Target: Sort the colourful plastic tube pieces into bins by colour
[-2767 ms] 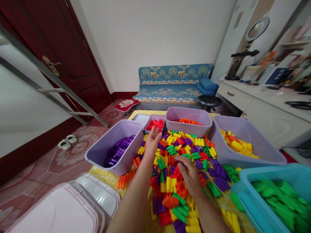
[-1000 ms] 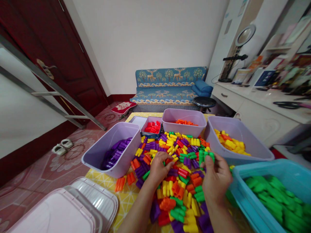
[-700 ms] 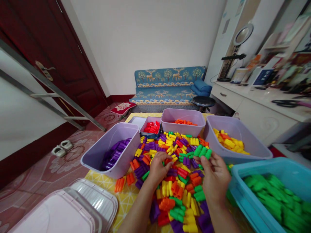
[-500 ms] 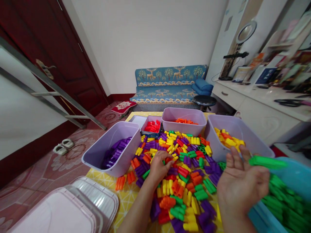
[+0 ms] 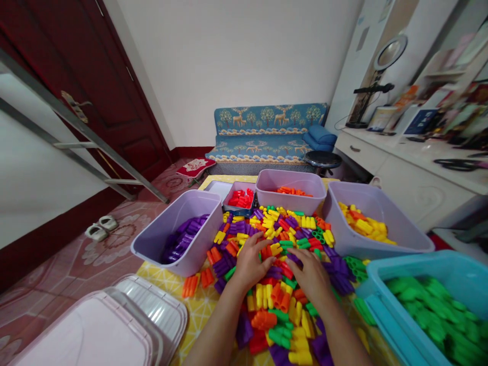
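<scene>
A heap of plastic tube-shaped building pieces [image 5: 282, 295] in yellow, purple, orange, red and green spreads over the middle of the table. My left hand [image 5: 251, 262] rests on the heap with its fingers apart, touching pieces near an orange one. Beside it, my right hand [image 5: 310, 274] reaches over the heap, fingers stretched and spread near a purple piece [image 5: 294, 260]. What lies under both palms is hidden. At the right stands a blue tub [image 5: 412, 264] with green pieces [image 5: 438, 310] in it.
Lilac bins hold purple [image 5: 186, 236], orange [image 5: 292, 191] and yellow pieces [image 5: 366, 223] around the heap. A small tin [image 5: 232, 208] contains red pieces. Stacked lids [image 5: 95, 330] lie at the front left. Behind are a sofa [image 5: 267, 145] and a black stool [image 5: 323, 158].
My right hand has come left from beside the blue tub to the heap, and the green piece is no longer in it. My left hand stays over the heap, its fingers now more spread.
</scene>
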`<state>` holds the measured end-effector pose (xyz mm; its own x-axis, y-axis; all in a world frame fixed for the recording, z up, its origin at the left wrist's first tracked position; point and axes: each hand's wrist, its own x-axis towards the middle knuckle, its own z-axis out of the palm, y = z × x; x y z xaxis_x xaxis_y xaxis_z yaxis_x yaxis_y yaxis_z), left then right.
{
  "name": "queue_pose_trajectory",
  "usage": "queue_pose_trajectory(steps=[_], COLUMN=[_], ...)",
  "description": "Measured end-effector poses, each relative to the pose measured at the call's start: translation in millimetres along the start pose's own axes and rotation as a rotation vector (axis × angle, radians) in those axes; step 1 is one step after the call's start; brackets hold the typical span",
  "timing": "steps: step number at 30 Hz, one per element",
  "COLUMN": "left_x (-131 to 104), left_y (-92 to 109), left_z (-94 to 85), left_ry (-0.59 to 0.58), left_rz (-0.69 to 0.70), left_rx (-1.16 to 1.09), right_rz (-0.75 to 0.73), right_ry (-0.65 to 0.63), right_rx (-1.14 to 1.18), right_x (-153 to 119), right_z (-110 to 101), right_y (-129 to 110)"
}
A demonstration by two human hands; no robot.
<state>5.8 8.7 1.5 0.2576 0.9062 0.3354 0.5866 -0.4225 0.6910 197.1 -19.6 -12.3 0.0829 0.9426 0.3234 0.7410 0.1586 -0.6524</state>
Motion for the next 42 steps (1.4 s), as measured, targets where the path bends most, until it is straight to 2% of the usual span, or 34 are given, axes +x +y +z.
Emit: queue_pose_trajectory(steps=[3, 6, 8, 14, 17, 20, 22, 24, 26, 27, 30, 34, 37, 39, 42], left_x=[-2.1, -2.1, -1.3, -0.3, -2.3, -1.0, 4.0, 11.2, 17.8, 20.0, 21.1, 16.6, 14.6, 14.2, 14.6], left_y=[2.6, 7.5, 10.4, 11.1, 12.7, 18.0, 20.6, 20.4, 17.2, 14.9, 8.2, 0.5, -5.8, -10.6, -18.7], left_z=[-1.5, -3.8, -5.2, -4.2, -4.3, -14.7, -30.9, -52.9, -75.8, -85.6, -101.8, -94.6, -79.8, -69.5, -54.3], left_ry=[-0.063, -0.072, -0.06, 0.008, 0.119, 0.408, 0.632, 0.809, 0.866, 0.849, 0.796, 0.705, 0.66, 0.625, 0.555], left_rz=[0.045, 0.101, 0.145, 0.212, 0.151, -0.084, -0.248, -0.35, -0.445, -0.49, -0.555, -0.589, -0.596, -0.547, -0.382], left_rx=[0.06, 0.054, 0.048, -0.031, -0.128, -0.398, -0.699, -1.058, -1.388, -1.501, -1.656, -1.62, -1.45, -1.206, -0.636], right_rz=[0.019, 0.073, 0.065, -0.012, 0.024, 0.05, 0.042, 0.037, 0.041, 0.044, 0.05, 0.054, 0.046, 0.036, 0.021], right_ry=[0.016, 0.045, 0.041, 0.08, 0.111, 0.093, 0.065, 0.042, 0.024, 0.021, 0.017, 0.011, 0.009, 0.011, 0.016], right_rx=[0.14, 0.399, 0.487, 0.511, 0.487, 0.461, 0.461, 0.478, 0.505, 0.519, 0.539, 0.54, 0.53, 0.518, 0.509], right_x=[-1.3, -3.0, -3.9, -5.7, -7.0, -8.3, -9.0, -9.4, -9.6, -9.8, -10.5, -11.6, -11.3, -10.7, -9.7], right_z=[4.2, 10.2, 15.5, 22.9, 20.1, 18.5, 19.1, 20.4, 21.3, 21.5, 21.2, 21.4, 22.3, 22.8, 23.2], right_y=[-7.0, -17.4, -22.1, -24.3, -24.7, -24.8, -24.5, -24.2, -24.3, -24.5, -25.0, -24.0, -22.4, -21.8, -22.1])
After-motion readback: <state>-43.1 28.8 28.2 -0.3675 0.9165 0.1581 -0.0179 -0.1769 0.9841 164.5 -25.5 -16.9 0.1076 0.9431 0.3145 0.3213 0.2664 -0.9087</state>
